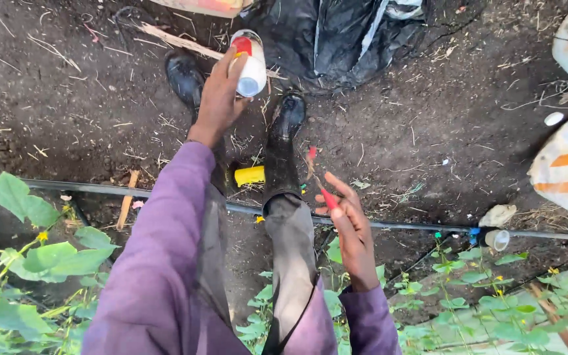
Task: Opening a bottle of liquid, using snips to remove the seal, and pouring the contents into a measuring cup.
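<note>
Two hands busy over dark soil: left hand [221,92] wraps the white plastic bottle with a red band [249,60] round its middle, looking light and rigid. Right hand [351,227] pinches a thin red-handled brush [320,184], its blurred tip hard to make out.

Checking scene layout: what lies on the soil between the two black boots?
In the head view, a small yellow object lies on the dark soil between the left boot and the right boot; nothing else shows there.
</note>
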